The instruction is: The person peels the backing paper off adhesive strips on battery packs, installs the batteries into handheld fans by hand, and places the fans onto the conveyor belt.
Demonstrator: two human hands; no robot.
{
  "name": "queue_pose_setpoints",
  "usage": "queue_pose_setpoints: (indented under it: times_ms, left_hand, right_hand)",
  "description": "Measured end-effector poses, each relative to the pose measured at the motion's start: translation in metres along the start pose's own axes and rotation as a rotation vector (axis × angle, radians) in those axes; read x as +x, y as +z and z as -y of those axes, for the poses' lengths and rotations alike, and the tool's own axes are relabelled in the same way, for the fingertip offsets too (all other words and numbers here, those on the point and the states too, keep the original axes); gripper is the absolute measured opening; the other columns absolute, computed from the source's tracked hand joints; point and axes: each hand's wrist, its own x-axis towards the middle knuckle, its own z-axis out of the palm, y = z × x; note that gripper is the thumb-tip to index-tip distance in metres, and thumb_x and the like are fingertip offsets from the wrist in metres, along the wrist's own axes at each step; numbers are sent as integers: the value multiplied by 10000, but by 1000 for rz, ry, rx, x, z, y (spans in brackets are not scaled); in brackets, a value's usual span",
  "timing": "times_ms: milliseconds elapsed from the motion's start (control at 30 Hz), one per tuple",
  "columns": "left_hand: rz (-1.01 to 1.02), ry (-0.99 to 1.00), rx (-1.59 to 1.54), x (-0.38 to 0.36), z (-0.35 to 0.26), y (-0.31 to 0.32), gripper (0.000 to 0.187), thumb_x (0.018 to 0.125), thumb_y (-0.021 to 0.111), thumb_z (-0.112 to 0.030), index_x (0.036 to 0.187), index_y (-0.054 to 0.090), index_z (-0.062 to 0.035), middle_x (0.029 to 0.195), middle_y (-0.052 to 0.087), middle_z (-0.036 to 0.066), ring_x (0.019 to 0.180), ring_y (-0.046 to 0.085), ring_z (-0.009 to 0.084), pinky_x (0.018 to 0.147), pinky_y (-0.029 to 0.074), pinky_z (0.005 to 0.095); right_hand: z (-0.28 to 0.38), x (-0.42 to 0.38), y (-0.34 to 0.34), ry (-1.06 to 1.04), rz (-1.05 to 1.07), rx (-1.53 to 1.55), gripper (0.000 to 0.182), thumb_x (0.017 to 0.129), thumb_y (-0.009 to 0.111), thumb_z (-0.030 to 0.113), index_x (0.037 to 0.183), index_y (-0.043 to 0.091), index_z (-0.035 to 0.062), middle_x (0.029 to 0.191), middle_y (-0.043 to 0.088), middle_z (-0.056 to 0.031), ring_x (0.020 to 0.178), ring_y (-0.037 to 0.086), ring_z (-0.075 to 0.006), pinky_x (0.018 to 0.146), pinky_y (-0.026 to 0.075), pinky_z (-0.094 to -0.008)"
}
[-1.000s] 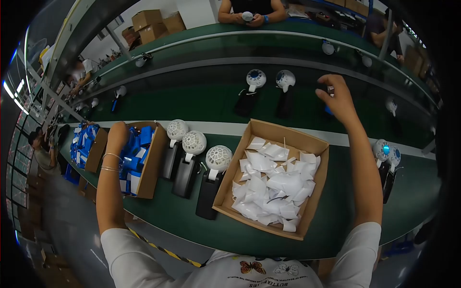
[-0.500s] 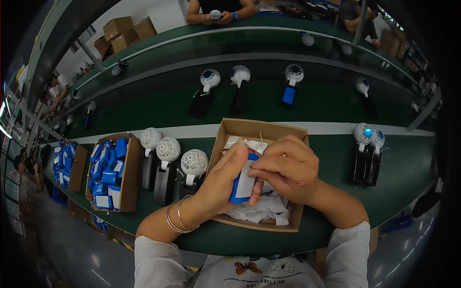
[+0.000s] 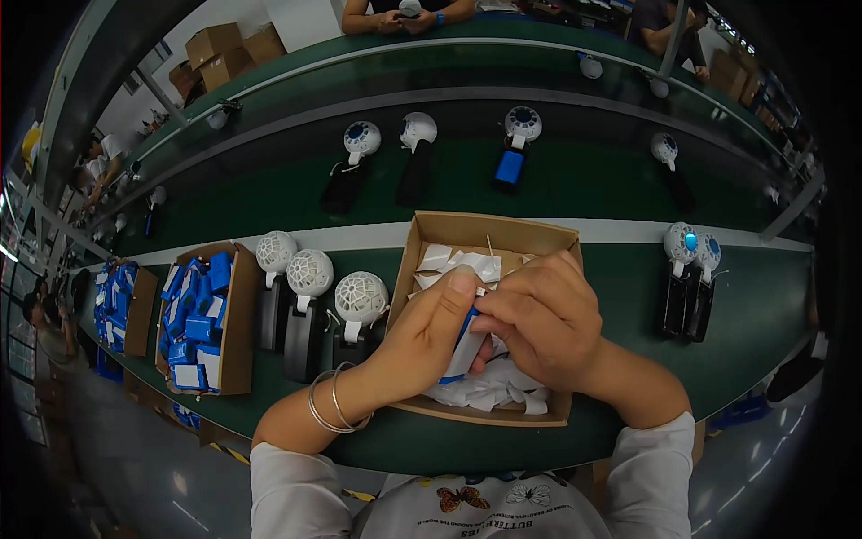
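Observation:
Over an open cardboard box [image 3: 485,222], my left hand [image 3: 431,332] is closed around a blue battery pack [image 3: 465,346] with a white face. My right hand [image 3: 548,319] pinches at the pack's upper end, where a small white piece shows between the fingertips; whether this is a connector or paper I cannot tell. White paper scraps [image 3: 489,391] lie in the box below and behind both hands. The pack is tilted, and its far side is hidden by my fingers.
Left stand two boxes of blue packs [image 3: 235,323] [image 3: 142,310] and several white-headed devices [image 3: 310,274]. More devices [image 3: 523,126] lie on the green belt beyond. Two black-handled ones [image 3: 682,278] are at the right. A person's hands [image 3: 404,22] hold a white part across the line.
The devices on the belt have shifted left. My right fingers have moved up to the pack's top end, and the pack is more covered by my hands.

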Motion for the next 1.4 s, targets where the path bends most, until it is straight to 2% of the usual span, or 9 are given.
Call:
queue_pose_setpoints:
  times_ms: [500, 633, 733, 800, 933, 1000, 1067, 1267, 1400]
  left_hand:
    - [-131, 249, 286, 26, 15, 12, 423, 955, 259, -378, 863, 468, -22, 601, 531, 103, 547, 534, 209, 546, 414, 288]
    - [-279, -77, -215, 34, -12, -6, 499, 934, 240, -465, 862, 479, -34, 668, 540, 81, 621, 544, 131, 564, 455, 220]
    - [-348, 212, -7, 44, -2, -16, 375, 893, 457, -400, 922, 393, -31, 713, 541, 106, 599, 582, 187, 507, 456, 270]
    - [-537, 410, 886, 45, -7, 0, 373, 809, 612, -311, 936, 394, -37, 690, 509, 126, 537, 546, 225, 462, 428, 295]
    - [-245, 612, 1159, 63, 6, 21, 634, 627, 762, -277, 1064, 377, -25, 915, 482, 182, 771, 542, 330, 636, 438, 378]
    - [-133, 462, 1138, 69, 2, 13, 720, 624, 771, -308, 1139, 354, -28, 1079, 441, 204, 969, 511, 363, 789, 427, 396]
    - [-15, 324, 474, 84, -10, -12, 723, 653, 752, -347, 1174, 371, -22, 1149, 423, 212, 1056, 476, 364, 870, 412, 375]
    - [-582, -222, 1441, 122, 10, -242, 746, 635, 758, -256, 1210, 401, 59, 1181, 485, 237, 1115, 470, 328, 934, 381, 357]
    - [-518, -801, 1265, 114, 17, -309, 765, 533, 797, -218, 1154, 461, 77, 1048, 566, 233, 953, 564, 319, 831, 449, 353]
  right_hand:
    - [-22, -9, -22, -60, 190, 125, 204, 587, 693, 110, 742, 581, 40, 728, 531, -53, 639, 477, -206, 577, 375, -309]
    - [-20, -23, -20, -238, 406, 69, 237, 557, 681, 102, 765, 586, 40, 766, 533, -70, 681, 482, -205, 596, 382, -307]
    - [-36, -19, -41, -93, 870, 71, 263, 604, 673, 69, 841, 566, 31, 779, 507, -64, 704, 496, -201, 679, 411, -274]
    - [-38, -10, -47, 556, 487, 520, 359, 676, 714, 141, 973, 558, 12, 816, 537, -75, 799, 532, -179, 730, 436, -279]
    - [-58, -33, -33, 969, 197, 1027, 394, 713, 709, 123, 1042, 536, -9, 872, 567, -92, 784, 560, -133, 675, 457, -232]
    - [-73, -34, -39, 741, 162, 696, 362, 716, 694, 94, 1026, 542, -15, 868, 565, -92, 751, 562, -135, 652, 457, -223]
    - [-84, -31, -37, 445, 19, 336, 247, 731, 644, 49, 957, 572, -19, 856, 550, -93, 661, 544, -129, 577, 442, -204]
    - [-95, -13, -57, 283, 23, 262, 212, 779, 596, 146, 930, 578, -2, 860, 518, -89, 725, 505, -144, 676, 424, -242]
    - [-93, -5, -68, 166, -7, 161, 246, 810, 572, 180, 968, 543, -5, 863, 511, -89, 781, 491, -141, 737, 410, -258]
